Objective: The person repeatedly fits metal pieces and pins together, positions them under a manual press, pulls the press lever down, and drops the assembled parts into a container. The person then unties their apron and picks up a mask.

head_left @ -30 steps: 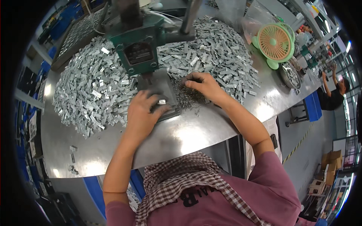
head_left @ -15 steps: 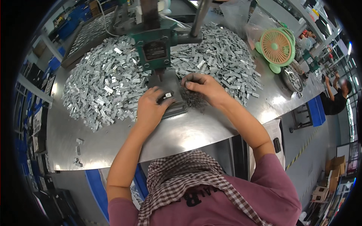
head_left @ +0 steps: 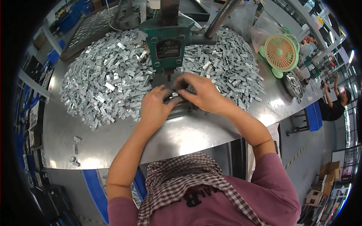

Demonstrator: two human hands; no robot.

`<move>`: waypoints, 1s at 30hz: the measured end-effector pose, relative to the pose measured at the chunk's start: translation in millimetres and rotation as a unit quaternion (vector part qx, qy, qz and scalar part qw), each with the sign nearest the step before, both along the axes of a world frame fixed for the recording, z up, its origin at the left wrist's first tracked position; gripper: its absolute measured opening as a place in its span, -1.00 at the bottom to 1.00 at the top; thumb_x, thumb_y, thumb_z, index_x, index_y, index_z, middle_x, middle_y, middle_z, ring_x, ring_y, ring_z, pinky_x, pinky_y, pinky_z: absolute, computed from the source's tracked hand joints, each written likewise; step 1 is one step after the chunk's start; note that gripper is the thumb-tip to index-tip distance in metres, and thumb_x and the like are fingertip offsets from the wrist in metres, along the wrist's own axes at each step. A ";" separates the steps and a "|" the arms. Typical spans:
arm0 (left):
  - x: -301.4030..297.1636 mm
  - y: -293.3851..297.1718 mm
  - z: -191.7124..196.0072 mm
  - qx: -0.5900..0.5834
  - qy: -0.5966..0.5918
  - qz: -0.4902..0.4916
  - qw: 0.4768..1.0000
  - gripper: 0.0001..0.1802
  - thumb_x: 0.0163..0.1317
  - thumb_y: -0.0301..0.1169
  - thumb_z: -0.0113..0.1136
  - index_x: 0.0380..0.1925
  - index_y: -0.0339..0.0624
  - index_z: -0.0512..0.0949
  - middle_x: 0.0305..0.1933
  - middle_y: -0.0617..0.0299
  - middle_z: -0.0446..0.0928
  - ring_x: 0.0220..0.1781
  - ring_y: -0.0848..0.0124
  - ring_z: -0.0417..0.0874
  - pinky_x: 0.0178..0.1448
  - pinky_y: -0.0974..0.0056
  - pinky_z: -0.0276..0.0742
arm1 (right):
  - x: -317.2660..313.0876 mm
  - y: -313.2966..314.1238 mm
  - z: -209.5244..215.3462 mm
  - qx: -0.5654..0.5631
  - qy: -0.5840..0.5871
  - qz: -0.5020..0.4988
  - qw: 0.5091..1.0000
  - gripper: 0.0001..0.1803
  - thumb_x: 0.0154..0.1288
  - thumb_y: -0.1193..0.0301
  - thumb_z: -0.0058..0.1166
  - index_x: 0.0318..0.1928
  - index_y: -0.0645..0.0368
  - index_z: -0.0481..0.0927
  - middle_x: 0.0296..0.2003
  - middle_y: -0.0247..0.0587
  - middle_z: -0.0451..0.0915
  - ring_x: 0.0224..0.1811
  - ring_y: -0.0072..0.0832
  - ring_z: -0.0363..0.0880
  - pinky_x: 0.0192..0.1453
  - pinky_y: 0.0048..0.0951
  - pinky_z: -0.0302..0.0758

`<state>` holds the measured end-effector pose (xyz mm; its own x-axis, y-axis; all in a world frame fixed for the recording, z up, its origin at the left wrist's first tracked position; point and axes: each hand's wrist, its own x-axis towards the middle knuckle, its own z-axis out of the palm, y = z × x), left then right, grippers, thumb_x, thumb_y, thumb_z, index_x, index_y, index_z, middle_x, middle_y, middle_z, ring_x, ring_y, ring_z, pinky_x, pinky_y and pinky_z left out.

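My left hand [head_left: 154, 109] pinches a small silvery metal block [head_left: 175, 94] between thumb and fingers, low over the base [head_left: 180, 113] of a green hand press [head_left: 167, 47]. Close against it, from the right, comes my right hand [head_left: 205, 94], thumb and fingers curled together at the block. Whether its fingertips hold anything is hidden. Just behind the hands, the press's dark spindle [head_left: 168, 74] points down. Loose metal blocks form a big heap [head_left: 102, 81] left of the press and another heap [head_left: 235, 62] to the right.
A steel table [head_left: 181, 137] carries everything. Several stray blocks [head_left: 75, 150] lie at its left front. A green and orange fan [head_left: 279, 52] and a round pan of parts [head_left: 293, 83] stand at the right. The press lever [head_left: 222, 19] slants up rightward. Far right, another person [head_left: 335, 103] sits working.
My right hand has moved left from beside the press base to meet my left hand at the block. The view has shifted slightly, and the lever appears farther right.
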<state>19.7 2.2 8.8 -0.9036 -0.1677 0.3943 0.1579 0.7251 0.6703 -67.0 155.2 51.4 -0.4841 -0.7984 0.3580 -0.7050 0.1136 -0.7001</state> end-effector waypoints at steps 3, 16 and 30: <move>0.0 0.2 2.5 0.002 -0.023 -0.005 1.000 -0.64 -0.10 -0.23 0.34 -0.39 -0.30 0.60 -0.24 -0.02 0.55 -0.20 0.07 0.54 -0.13 0.14 0.44 | -3.7 -0.8 2.0 0.007 0.068 0.020 0.997 -0.77 0.08 0.59 0.06 -0.19 0.26 0.43 -0.30 -0.13 0.52 -0.25 -0.28 0.55 -0.17 -0.40 0.48; 0.5 0.5 4.2 0.005 -0.002 -0.015 1.000 -0.68 -0.10 -0.30 0.33 -0.37 -0.31 0.60 -0.28 -0.03 0.54 -0.25 0.05 0.55 -0.17 0.14 0.45 | -19.0 -2.3 16.1 0.050 0.149 0.110 0.982 -0.74 0.05 0.55 0.09 -0.21 0.22 0.39 -0.34 -0.14 0.49 -0.28 -0.15 0.51 -0.27 -0.27 0.44; -6.6 -1.8 7.7 0.032 0.002 -0.007 0.999 -0.72 -0.08 -0.33 0.32 -0.40 -0.31 0.61 -0.31 0.00 0.58 -0.35 0.08 0.58 -0.27 0.17 0.47 | 2.0 18.1 -20.9 -0.059 0.285 0.001 0.957 -0.57 0.00 0.61 0.00 -0.01 0.22 0.44 -0.04 -0.10 0.50 -0.01 -0.19 0.50 0.07 -0.27 0.43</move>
